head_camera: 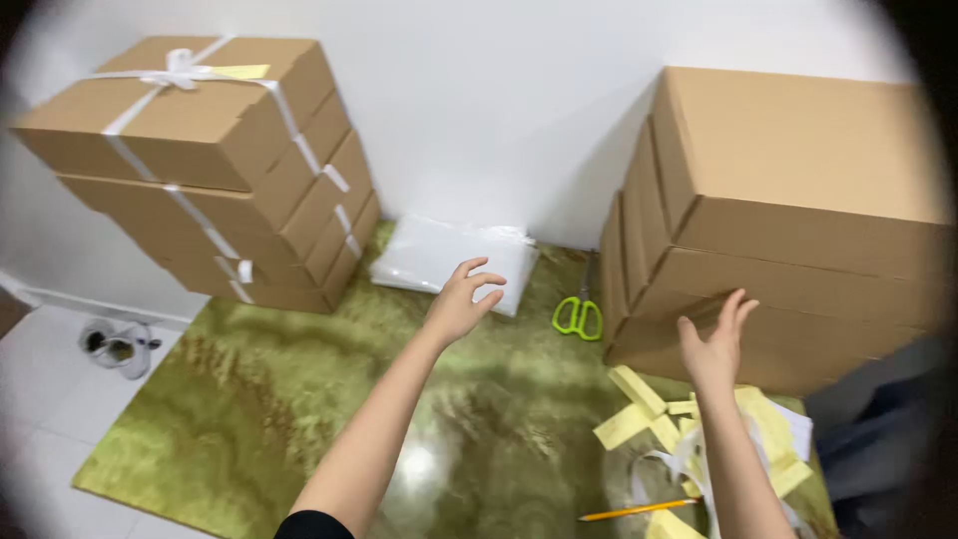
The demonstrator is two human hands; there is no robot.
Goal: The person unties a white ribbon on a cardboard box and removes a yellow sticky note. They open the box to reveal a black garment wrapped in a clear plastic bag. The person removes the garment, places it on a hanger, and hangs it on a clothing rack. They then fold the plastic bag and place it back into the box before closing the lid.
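My left hand (pixel 462 299) reaches forward over the green rug (pixel 259 399), fingers spread, holding nothing; it hovers just in front of a clear plastic bag stack (pixel 439 250) lying against the wall. My right hand (pixel 717 344) is open too, fingers up, close to the lower front of a stack of plain brown cardboard boxes (pixel 798 220) on the right. Whether it touches the box I cannot tell. Green-handled scissors (pixel 578 315) lie on the rug between my two hands.
A second stack of cardboard boxes (pixel 210 160) tied with white strap stands at the back left. Yellow paper strips (pixel 649 409), white strap and a yellow pencil (pixel 639 511) lie at the lower right. A tape roll (pixel 115 346) sits on the white floor tiles.
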